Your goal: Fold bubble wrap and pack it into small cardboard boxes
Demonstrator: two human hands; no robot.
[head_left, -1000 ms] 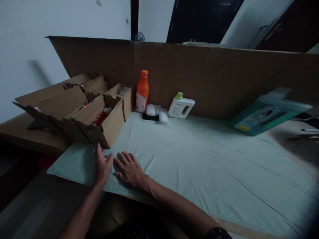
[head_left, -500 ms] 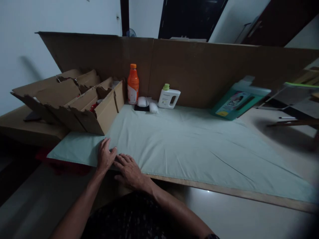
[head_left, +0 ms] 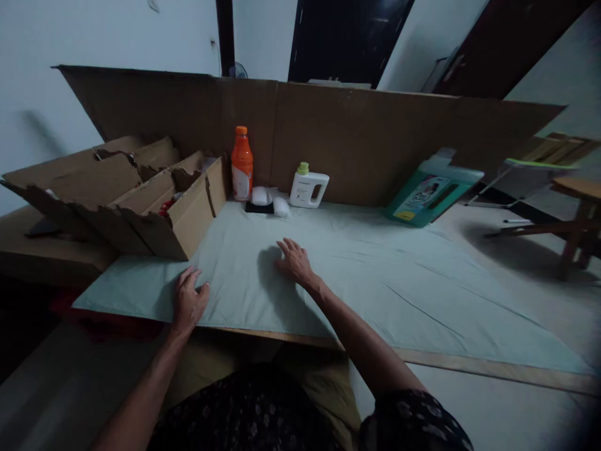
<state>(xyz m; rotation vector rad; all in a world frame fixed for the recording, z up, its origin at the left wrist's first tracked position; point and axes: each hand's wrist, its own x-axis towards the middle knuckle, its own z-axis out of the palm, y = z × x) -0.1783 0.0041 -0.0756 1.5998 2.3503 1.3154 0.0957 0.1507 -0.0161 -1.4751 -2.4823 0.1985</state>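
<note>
My left hand [head_left: 189, 300] rests on the pale green cloth [head_left: 357, 294] near the table's front edge, fingers apart and holding nothing. Over the middle of the cloth is my right hand [head_left: 295, 260], open and casting a shadow, with nothing in it. Beyond it lie two small white wrapped bundles [head_left: 281, 207], one of them on a flat black item [head_left: 259, 208]. A white jug with a green cap [head_left: 307, 190] stands just right of them. Behind and to the left, an orange bottle [head_left: 242, 164] stands upright.
Cardboard boxes with dividers [head_left: 197, 213] stand at the left, red items partly visible inside. A tall cardboard panel [head_left: 357, 144] runs along the back. At the right, a green liquid jug [head_left: 429, 191] leans tilted. A wooden stool [head_left: 577, 207] stands on the floor beyond.
My right hand has moved away from beside my left hand, forward and to the right over the cloth. My left hand stays near the front edge. The view has shifted slightly.
</note>
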